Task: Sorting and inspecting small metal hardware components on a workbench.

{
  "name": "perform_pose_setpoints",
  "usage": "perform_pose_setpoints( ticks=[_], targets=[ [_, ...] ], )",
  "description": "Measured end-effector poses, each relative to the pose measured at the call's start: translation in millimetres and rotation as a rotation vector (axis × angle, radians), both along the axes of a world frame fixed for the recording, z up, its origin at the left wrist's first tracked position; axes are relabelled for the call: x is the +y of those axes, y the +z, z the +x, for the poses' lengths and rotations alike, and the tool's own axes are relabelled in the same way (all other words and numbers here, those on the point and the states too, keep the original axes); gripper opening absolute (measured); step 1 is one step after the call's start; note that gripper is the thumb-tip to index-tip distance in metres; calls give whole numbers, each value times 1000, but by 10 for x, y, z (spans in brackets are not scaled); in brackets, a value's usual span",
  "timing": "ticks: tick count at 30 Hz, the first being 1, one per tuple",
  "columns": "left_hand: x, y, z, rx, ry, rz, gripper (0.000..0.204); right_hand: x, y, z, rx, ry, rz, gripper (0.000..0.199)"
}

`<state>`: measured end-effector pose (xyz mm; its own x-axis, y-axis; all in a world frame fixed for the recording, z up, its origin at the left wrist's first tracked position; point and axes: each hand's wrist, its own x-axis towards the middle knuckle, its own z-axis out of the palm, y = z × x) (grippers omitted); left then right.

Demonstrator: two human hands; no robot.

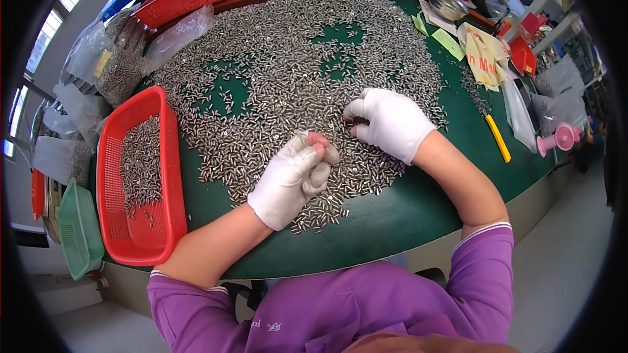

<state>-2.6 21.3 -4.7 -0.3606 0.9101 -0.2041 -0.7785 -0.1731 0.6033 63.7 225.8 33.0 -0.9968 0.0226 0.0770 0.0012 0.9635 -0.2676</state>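
Observation:
Many small silvery metal pins (pixel 281 85) lie loose in a wide layer over the green table. My left hand (pixel 284 183), in a white glove with bare fingertips, is held over the near part of the layer. Its thumb and forefinger press together and the other fingers curl in; whatever is between them is too small to make out. To its right, my right hand (pixel 396 121), gloved the same way, reaches down to the pins. Its fingers are bent, with a gap between thumb and forefinger, and the palm is hidden.
A red plastic basket (pixel 171 176) holding more pins stands at the left, beside a green basket (pixel 77 229). Bags of pins (pixel 121 59) sit behind them. At the right lie a yellow-handled tool (pixel 498 138), a printed cloth bag (pixel 481 55) and a pink spool (pixel 559 138).

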Motion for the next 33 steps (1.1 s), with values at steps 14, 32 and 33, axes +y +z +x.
perform_pose_setpoints(
  ticks=[14, 32, 33],
  targets=[
    [10, 54, 11, 23, -1, -63, 15, -187, 78, 20, 186, 210, -458, 12],
    [-7, -9, -26, -62, 10, 32, 16, -162, -93, -32, 104, 116, 22, 16],
    [-6, 3, -25, -62, 11, 31, 16, -166, -69, -33, 120, 99, 34, 15]
  ],
)
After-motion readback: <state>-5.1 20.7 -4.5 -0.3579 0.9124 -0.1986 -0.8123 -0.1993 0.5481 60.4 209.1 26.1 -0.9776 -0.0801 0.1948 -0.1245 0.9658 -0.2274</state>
